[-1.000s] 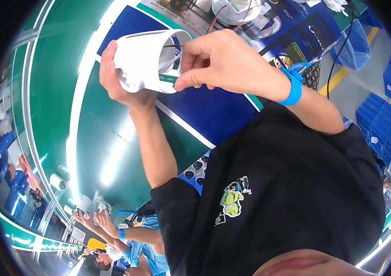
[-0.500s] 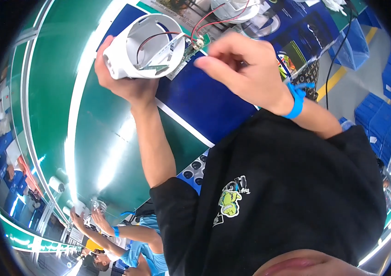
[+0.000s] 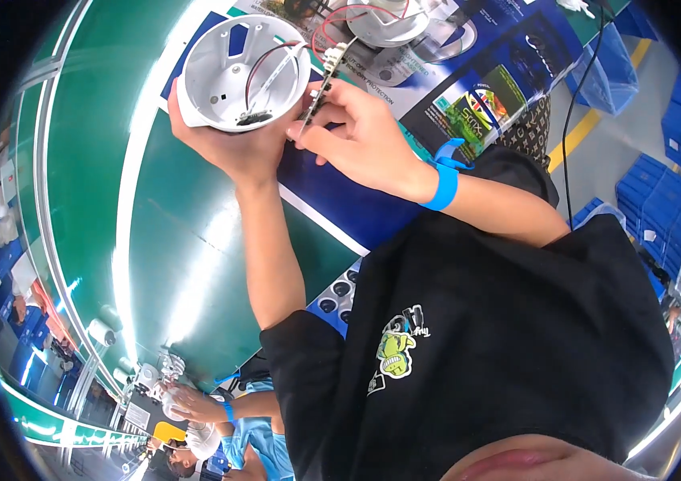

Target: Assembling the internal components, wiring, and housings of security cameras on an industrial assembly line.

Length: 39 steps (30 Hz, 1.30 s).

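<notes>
My left hand (image 3: 232,156) is wrapped round the outside of a white, cup-shaped plastic housing (image 3: 203,76), whose open mouth is tilted up toward me. Red and black wires and a flat white cable run inside it. Just right of its rim, my right hand (image 3: 372,144) pinches a small green circuit board (image 3: 320,94) between thumb and fingers, edge-on to the view. White connectors sit at the board's upper end. Thin red wires lead from there toward a second white round part (image 3: 388,26) lying beyond.
Under my hands is a dark blue sheet (image 3: 348,200) on the green table (image 3: 172,192), with printed packaging (image 3: 469,104) to the right. Dark round parts (image 3: 336,297) lie near my left elbow. A black cable (image 3: 577,120) hangs beside blue bins (image 3: 657,212). A co-worker (image 3: 256,425) handles white parts at lower left.
My right hand has moved left and closed on the circuit board. The board now stands on edge outside the housing's rim, and the housing's mouth has turned more toward me.
</notes>
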### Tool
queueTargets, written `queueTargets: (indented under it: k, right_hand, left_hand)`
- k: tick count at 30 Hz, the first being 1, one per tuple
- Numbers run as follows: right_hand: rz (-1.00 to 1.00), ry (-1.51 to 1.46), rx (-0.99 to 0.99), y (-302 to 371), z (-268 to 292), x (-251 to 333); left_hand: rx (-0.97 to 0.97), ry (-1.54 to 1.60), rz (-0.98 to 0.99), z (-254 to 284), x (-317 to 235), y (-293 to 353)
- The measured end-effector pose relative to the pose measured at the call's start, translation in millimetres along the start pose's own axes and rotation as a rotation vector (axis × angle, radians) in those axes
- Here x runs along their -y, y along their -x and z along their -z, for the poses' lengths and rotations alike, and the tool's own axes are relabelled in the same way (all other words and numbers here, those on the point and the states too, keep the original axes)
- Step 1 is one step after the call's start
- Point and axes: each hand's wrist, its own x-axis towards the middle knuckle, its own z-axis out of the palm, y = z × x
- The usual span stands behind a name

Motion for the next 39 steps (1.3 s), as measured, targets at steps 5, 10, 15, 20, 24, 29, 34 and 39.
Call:
queueTargets:
  k: [5,10,15,20,24,29,34,39]
  right_hand:
    - [0.155,-0.100,-0.048,16,12,-6]
    - [0.229,-0.006,0.042,25,38,6]
    - [0.044,-0.220,0.105,33,38,39]
    - [-0.013,-0.386,0.082,36,39,62]
    - [0.007,-0.006,-0.055,18,47,55]
    - [0.370,0.629,-0.002,8,62,56]
    - [0.796,1.046,-0.122,-8,57,71]
    - [1.272,0.863,0.268,-64,67,101]
  left_hand:
    - [0.013,-0.119,-0.050,2,9,-1]
    - [0.068,-0.089,-0.040,3,9,-3]
    - [0.124,-0.139,-0.022,0,6,-2]
    - [0.142,-0.065,-0.119,-1,8,-3]
    - [0.154,-0.178,-0.138,-3,-1,-7]
    - [0.070,-0.144,-0.129,-4,10,-5]
    - [-0.097,-0.157,-0.167,2,16,-5]
    - [-0.075,-0.195,-0.102,6,22,-2]
